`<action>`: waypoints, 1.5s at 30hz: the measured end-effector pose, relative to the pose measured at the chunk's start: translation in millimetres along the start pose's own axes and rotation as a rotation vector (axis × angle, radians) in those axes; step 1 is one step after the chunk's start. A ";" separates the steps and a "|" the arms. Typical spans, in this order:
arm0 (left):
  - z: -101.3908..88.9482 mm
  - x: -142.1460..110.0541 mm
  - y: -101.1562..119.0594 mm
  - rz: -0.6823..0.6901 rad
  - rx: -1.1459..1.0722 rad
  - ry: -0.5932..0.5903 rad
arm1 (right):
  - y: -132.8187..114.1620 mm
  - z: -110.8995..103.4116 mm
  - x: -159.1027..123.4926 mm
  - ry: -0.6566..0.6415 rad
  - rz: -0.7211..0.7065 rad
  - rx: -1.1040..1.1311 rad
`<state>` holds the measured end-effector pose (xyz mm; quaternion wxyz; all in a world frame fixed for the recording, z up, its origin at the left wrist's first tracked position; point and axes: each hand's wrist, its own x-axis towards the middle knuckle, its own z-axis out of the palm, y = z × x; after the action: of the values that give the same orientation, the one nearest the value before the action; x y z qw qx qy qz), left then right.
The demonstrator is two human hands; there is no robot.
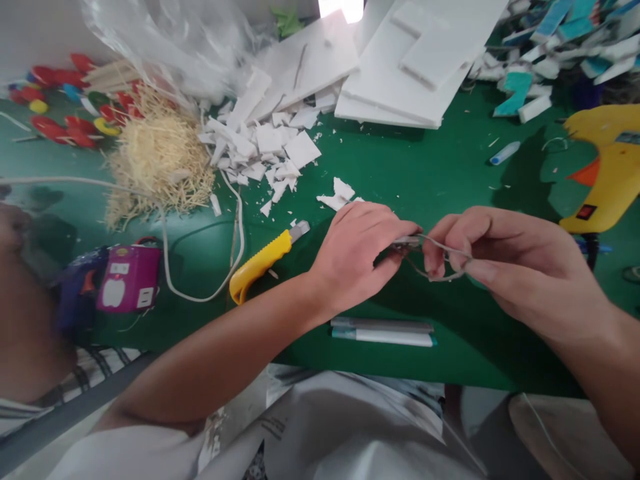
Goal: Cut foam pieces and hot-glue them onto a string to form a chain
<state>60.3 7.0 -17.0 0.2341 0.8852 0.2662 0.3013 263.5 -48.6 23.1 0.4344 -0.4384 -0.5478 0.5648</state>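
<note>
Grey loop of thin wire or cord, hard to tell which, held in the air between both hands, above the near half of the green worktop. Left hand palm down, fingers closed on a small greyish piece at the loop's left end, mostly hidden by the grip. Right hand with thumb and fingers pinching the loop's right end.

Below the hands, near and roughly parallel to the near edge: two slim pens, side by side. Left of the left hand: yellow cutter, blade bared and slanting toward the far edge. Just beyond, toward the left: white cable in a wide bend, then a purple box with an apple mark, beside a co-worker's arm.

Toward the far edge, left to right: red round pieces, a heap of thin wooden sticks, a clear plastic bag, white foam scraps, overlapping white foam boards. Near the far right corner: teal and white scraps. Nearer, on the right side: yellow glue gun, with a small blue-tipped tube lying to its left.
</note>
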 end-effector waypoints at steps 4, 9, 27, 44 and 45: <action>-0.8 -0.4 0.7 -0.040 0.052 0.036 | 0.0 0.5 2.0 0.025 0.016 0.024; 0.7 -1.7 -0.9 -0.069 0.102 0.065 | -1.6 -0.4 0.1 0.074 0.020 0.033; -3.6 -0.5 -2.3 -0.167 0.166 0.090 | -2.6 1.6 1.1 0.266 -0.006 0.159; -0.8 -1.9 -4.1 -0.143 0.242 0.121 | -12.0 4.7 -1.5 0.357 -0.065 0.116; -0.9 -1.8 -4.0 -0.133 0.247 0.129 | -13.2 4.8 -2.0 0.358 -0.079 0.111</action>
<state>57.2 9.1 -19.4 0.1255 0.8665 0.3736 0.3063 259.4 -51.4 36.3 0.5704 -0.4855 -0.4463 0.4897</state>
